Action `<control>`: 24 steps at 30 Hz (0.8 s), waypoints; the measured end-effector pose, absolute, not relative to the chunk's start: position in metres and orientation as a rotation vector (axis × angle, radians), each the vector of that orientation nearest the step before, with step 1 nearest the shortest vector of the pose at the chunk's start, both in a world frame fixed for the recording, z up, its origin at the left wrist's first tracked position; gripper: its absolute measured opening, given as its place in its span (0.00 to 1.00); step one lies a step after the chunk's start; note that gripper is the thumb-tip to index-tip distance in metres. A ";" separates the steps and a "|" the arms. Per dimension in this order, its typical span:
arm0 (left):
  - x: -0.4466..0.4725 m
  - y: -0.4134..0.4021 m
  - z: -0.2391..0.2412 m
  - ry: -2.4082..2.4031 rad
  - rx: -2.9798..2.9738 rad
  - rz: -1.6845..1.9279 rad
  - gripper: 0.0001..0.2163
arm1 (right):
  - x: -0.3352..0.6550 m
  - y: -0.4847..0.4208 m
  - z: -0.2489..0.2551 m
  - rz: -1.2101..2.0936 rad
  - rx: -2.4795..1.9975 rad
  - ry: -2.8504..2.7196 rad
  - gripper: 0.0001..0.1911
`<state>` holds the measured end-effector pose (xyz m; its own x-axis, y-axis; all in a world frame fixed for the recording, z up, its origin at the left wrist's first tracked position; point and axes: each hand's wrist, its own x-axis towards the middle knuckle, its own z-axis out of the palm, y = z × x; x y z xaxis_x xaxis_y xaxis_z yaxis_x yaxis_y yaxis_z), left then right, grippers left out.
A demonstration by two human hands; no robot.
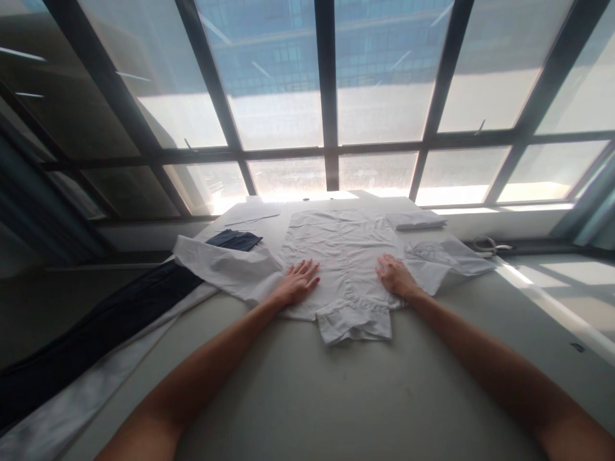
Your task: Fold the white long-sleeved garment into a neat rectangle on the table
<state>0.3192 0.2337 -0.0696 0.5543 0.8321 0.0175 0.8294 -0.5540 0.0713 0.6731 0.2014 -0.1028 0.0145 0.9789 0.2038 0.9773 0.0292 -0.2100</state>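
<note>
A white shirt point(343, 256) lies spread flat on the grey table point(307, 390), collar toward me, sleeves out to both sides. My left hand point(296, 282) rests flat on the shirt's left shoulder area, fingers stretched out. On the right shoulder area my right hand point(394, 275) lies palm down, fingers extended. Neither hand holds anything.
A dark navy garment point(110, 320) lies along the table's left edge, over a white cloth point(57, 416). A folded white cloth point(416, 221) sits at the far right of the table, papers point(252, 214) at the far left. Large windows point(327, 96) stand behind the table.
</note>
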 end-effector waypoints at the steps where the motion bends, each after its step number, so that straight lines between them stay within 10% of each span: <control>1: 0.314 0.233 -0.068 1.486 2.711 0.073 0.29 | 0.673 0.201 -0.102 0.009 -2.005 -2.019 0.29; 24: 0.334 0.222 -0.059 1.460 2.710 0.176 0.29 | 0.657 0.195 -0.089 -0.046 -1.799 -2.021 0.28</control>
